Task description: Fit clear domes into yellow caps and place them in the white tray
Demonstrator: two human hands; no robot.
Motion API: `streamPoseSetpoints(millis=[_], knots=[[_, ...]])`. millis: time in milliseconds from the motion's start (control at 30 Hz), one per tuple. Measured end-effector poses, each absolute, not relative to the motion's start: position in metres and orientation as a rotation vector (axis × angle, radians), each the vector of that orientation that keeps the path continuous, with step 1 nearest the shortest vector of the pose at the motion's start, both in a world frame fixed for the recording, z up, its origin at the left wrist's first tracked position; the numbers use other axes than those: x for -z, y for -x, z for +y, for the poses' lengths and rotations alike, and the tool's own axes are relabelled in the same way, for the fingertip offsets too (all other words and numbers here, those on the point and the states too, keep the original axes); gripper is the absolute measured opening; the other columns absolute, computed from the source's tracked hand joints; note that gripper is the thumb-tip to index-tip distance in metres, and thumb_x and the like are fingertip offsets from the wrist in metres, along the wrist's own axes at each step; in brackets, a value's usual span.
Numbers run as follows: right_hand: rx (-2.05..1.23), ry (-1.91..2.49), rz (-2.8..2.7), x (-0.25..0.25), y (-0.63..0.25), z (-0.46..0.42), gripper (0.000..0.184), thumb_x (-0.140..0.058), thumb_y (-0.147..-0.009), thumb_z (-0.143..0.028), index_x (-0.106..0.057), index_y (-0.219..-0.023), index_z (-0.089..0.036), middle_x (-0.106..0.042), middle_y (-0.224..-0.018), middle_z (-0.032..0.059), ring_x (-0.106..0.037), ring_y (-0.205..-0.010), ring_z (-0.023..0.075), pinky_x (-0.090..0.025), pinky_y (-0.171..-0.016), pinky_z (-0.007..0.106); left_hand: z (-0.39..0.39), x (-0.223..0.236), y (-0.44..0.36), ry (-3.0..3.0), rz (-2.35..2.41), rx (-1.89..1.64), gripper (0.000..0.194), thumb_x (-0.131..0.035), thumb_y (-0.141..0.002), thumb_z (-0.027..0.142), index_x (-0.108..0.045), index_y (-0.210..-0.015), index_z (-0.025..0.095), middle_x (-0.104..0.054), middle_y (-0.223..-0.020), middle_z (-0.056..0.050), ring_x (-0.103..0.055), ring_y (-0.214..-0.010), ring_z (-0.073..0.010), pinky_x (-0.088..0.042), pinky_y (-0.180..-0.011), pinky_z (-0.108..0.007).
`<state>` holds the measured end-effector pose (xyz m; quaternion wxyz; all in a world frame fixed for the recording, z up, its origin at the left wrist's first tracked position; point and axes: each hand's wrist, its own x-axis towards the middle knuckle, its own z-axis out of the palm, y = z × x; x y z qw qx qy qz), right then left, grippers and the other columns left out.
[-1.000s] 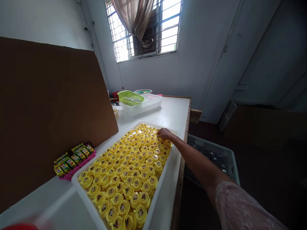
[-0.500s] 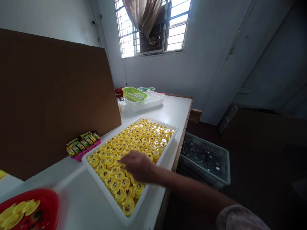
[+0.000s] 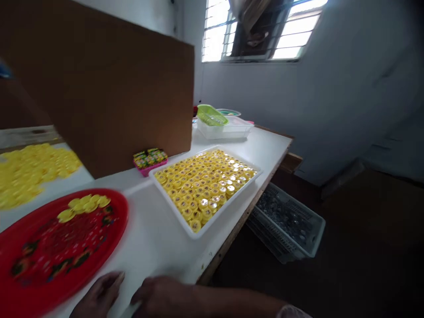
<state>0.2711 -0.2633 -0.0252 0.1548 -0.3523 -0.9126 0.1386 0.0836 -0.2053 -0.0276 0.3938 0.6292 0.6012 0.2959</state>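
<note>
Your left hand (image 3: 97, 295) and your right hand (image 3: 160, 297) sit at the bottom edge of the view, just beside each other over the white table top (image 3: 265, 148), and both are soft with blur. The left hand's fingers (image 3: 111, 282) lie together and show nothing clamped between them. The right hand's fingers (image 3: 143, 286) are bent downward, with their undersides hidden, so you cannot be credited with a grip or an empty hand there. The nearest item to both hands is the red round tray (image 3: 114, 229), with its flower print, lying just to the left of your hands. A small cluster of yellow caps (image 3: 82, 204) sits on its far side. The main stock of yellow caps (image 3: 205, 187) fills the white rectangular tray (image 3: 228, 207) farther along the table, well apart from your hands, with some caps glinting. Behind it stands the brown cardboard sheet (image 3: 115, 97), with a larger spread of yellow caps (image 3: 29, 170) beyond its left end. The pink rack of small packets (image 3: 149, 168) rests against that sheet. Farther back, the green basket (image 3: 209, 115) sits on the clear plastic box (image 3: 225, 130). The grey crate (image 3: 298, 251) stands on the floor below the table edge.
</note>
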Motion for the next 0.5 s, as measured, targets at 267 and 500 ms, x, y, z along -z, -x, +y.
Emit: streamPoseSetpoints(millis=[267, 500], knots=[[-0.688, 1.279, -2.084, 0.028, -0.267, -0.269, 0.028, -0.051, -0.083, -0.010, -0.062, -0.108, -0.017, -0.063, -0.101, 0.0087, -0.058, -0.093, 0.0172, -0.047, -0.083, 0.028, -0.202, 0.041, -0.074, -1.442, 1.286, -0.869, 0.031, -0.061, -0.076, 0.046, -0.061, -0.084, 0.017, -0.061, -0.072, -0.002, -0.055, -0.062, -0.0156, -0.046, -0.059, -0.025], [-0.630, 1.109, -2.414, 0.016, -0.260, -0.270, 0.028, -0.055, -0.081, -0.009, -0.060, -0.108, -0.015, -0.061, -0.108, 0.0110, -0.053, -0.098, 0.0211, -0.045, -0.086, 0.034, -0.203, 0.041, -0.077, -1.365, 1.282, -0.891, 0.026, -0.063, -0.075, 0.040, -0.061, -0.083, 0.015, -0.060, -0.071, -0.002, -0.053, -0.060, -0.0148, -0.046, -0.056, -0.024]])
